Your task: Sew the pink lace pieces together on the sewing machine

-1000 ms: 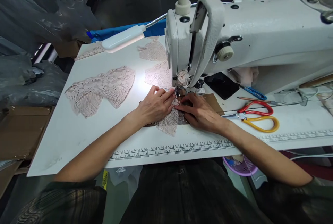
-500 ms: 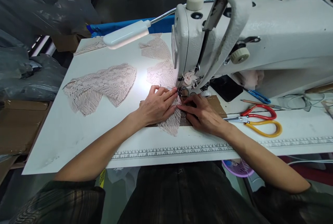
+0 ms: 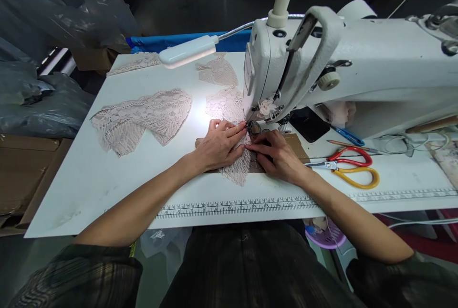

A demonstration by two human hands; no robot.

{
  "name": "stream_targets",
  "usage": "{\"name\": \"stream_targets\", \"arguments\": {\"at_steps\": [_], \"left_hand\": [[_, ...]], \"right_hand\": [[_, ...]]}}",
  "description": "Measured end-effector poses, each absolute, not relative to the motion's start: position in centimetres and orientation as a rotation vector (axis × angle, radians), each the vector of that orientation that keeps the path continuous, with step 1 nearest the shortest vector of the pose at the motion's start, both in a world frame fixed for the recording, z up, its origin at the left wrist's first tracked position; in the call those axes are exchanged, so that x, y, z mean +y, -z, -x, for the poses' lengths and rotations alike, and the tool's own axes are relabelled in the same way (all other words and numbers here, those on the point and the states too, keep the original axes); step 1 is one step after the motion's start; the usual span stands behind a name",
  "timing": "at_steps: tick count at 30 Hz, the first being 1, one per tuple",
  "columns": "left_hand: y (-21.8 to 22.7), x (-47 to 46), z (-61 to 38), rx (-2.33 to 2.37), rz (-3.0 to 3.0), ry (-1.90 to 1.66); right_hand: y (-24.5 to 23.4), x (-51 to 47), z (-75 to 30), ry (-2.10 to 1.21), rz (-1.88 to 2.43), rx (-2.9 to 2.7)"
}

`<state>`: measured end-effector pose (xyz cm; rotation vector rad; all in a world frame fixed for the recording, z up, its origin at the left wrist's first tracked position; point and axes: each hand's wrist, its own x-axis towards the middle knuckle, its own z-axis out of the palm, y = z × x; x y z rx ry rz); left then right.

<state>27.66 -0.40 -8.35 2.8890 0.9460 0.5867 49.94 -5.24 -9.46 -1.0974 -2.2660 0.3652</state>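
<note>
A pale pink lace piece [image 3: 236, 168] lies under the presser foot [image 3: 253, 128] of a white sewing machine [image 3: 358, 74]. My left hand [image 3: 217, 144] rests flat on the lace left of the foot, fingers stretched out toward the needle. On the right side of the lace my right hand [image 3: 277, 156] presses down with its fingers together, their tips meeting those of my left hand just before the foot. The lace runs on behind the foot [image 3: 223, 102]. A brown cardboard piece [image 3: 296, 144] lies under my right hand.
Another lace piece [image 3: 143, 118] lies at the left of the white table [image 3: 89, 179]. Red and yellow scissors [image 3: 348, 167] lie to the right, with a blue clipper [image 3: 348, 135] and a black phone [image 3: 309, 124] behind. A lamp [image 3: 188, 50] hangs over the table. A ruler strip [image 3: 236, 207] runs along the front edge.
Both hands stay pressed on the lace at the presser foot. My head has shifted, so the machine and table sit a little differently in view.
</note>
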Motion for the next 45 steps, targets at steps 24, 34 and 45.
{"name": "stream_targets", "arguments": {"at_steps": [24, 34, 45], "left_hand": [[8.0, -0.3, -27.6, 0.738, -3.043, -0.734], [7.6, -0.4, -27.6, 0.848, -3.017, -0.534], [7.7, -0.4, -28.4, 1.063, -2.96, -0.419]], "right_hand": [[9.6, -5.2, -50.1, -0.311, 1.049, -2.282], [9.7, -5.1, -50.0, -0.273, 1.125, -2.306], [9.5, -4.4, -49.3, -0.134, 1.153, -2.339]]}}
